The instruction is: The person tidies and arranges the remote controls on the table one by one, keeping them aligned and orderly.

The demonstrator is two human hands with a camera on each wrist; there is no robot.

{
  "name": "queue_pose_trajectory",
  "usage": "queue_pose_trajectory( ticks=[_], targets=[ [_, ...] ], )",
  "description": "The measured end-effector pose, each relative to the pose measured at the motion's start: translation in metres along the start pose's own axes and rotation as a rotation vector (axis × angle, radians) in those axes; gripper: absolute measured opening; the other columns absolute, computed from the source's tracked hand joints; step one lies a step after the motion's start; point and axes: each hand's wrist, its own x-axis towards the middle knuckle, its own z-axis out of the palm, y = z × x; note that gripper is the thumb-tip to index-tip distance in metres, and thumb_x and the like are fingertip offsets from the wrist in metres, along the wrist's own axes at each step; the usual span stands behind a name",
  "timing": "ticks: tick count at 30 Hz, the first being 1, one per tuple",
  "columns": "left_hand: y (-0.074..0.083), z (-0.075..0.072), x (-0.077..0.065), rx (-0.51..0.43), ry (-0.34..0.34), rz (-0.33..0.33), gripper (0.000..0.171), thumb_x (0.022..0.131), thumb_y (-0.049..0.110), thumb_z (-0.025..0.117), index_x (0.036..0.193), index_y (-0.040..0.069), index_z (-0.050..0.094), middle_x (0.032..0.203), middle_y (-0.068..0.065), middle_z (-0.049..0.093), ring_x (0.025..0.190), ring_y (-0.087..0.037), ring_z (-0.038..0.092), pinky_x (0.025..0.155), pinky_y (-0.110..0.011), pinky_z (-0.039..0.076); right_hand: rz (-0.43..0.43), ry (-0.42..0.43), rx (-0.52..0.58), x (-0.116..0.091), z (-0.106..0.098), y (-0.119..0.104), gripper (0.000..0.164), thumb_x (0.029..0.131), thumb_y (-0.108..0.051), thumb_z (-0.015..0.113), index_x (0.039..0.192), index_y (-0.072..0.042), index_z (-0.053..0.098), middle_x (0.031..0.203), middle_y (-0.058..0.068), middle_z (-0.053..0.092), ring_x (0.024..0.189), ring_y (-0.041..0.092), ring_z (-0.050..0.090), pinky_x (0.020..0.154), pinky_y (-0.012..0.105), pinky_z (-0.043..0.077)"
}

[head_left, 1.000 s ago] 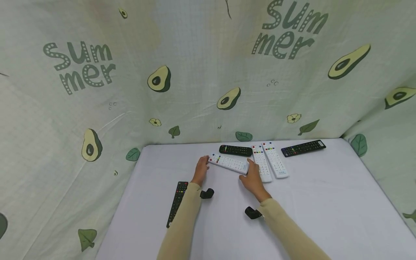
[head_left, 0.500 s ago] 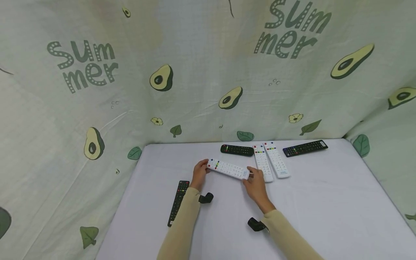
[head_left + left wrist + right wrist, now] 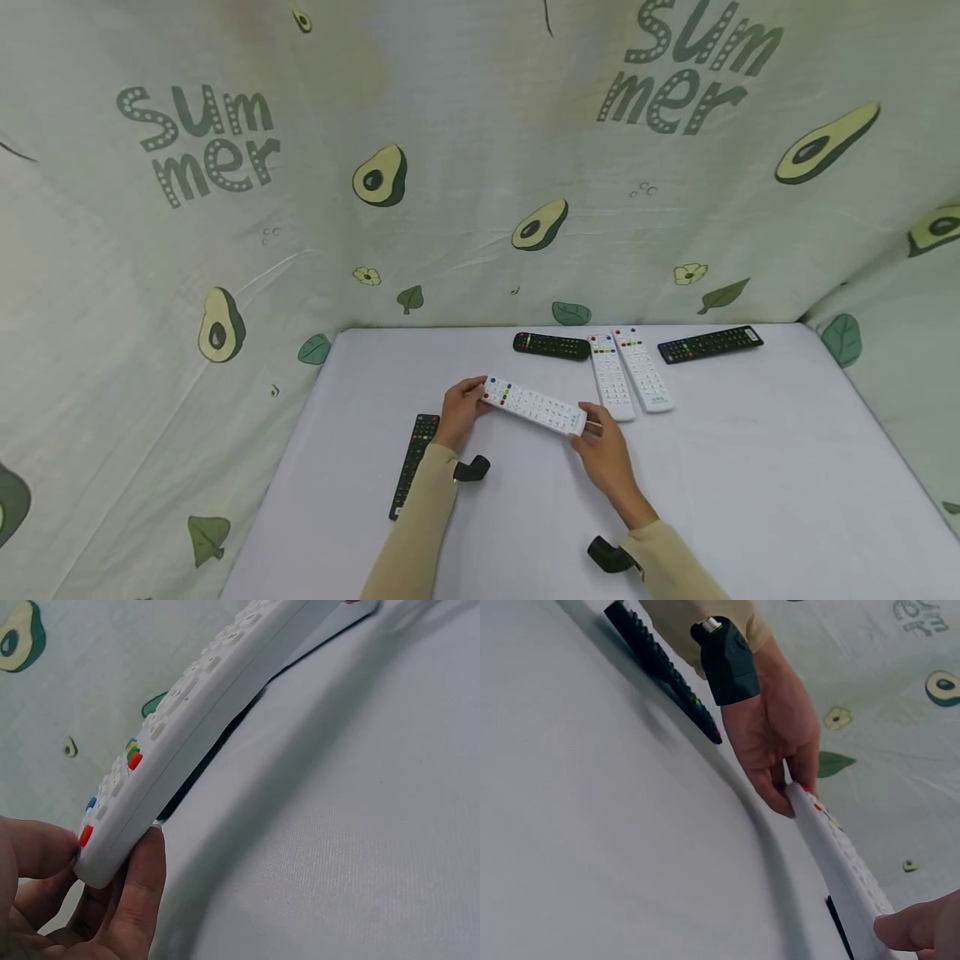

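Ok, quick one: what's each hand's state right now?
Left hand: closed, gripping one end of a white remote.
Right hand: closed, gripping the other end of that white remote.

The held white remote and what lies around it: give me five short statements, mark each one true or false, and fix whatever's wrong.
1. The held remote is between the left grip and the right grip, one at each end. True.
2. A black remote on the table is partly hidden by the left sleeve. True.
3. The held remote lies flat on the table. False: it is raised off it.
4. The coloured buttons on the held remote are nearer the left grip. True.
5. Only one other remote is white. False: two white remotes lie side by side on the table.
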Motion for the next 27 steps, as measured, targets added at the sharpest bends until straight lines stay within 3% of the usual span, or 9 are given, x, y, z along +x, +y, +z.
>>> queue_pose_trajectory(
  ticks=[8,17,27],
  targets=[
    [0.004,-0.003,-0.007,0.077,-0.032,0.013,0.031,0.111,0.007,0.052,0.136,-0.005,0.064,0.138,-0.022,0.061,0.114,-0.024,0.064,0.098,-0.038,0.058,0.051,-0.013,0.016,-0.02,-0.001,0.005,0.06,0.097,0.001,0.068,0.153,0.001,0.045,0.143,0.024,0.053,0.131,0.039,0.058,0.101,0.043,0.057],
    [0.003,-0.012,-0.017,0.15,-0.073,0.018,0.029,0.11,0.009,0.054,0.133,-0.004,0.067,0.132,-0.019,0.064,0.106,-0.02,0.065,0.088,-0.03,0.058,0.093,-0.053,0.038,-0.046,0.007,0.007,0.049,0.1,0.0,0.066,0.145,0.001,0.049,0.133,0.019,0.057,0.123,0.034,0.063,0.093,0.03,0.059],
    [-0.003,-0.015,-0.026,0.195,-0.063,0.024,0.028,0.109,0.009,0.055,0.13,-0.004,0.069,0.129,-0.018,0.067,0.103,-0.018,0.065,0.084,-0.027,0.057,0.114,-0.161,0.102,-0.064,0.017,0.008,0.048,0.094,0.002,0.068,0.14,0.0,0.054,0.125,0.013,0.062,0.113,0.025,0.066,0.086,0.029,0.059]
  ],
)
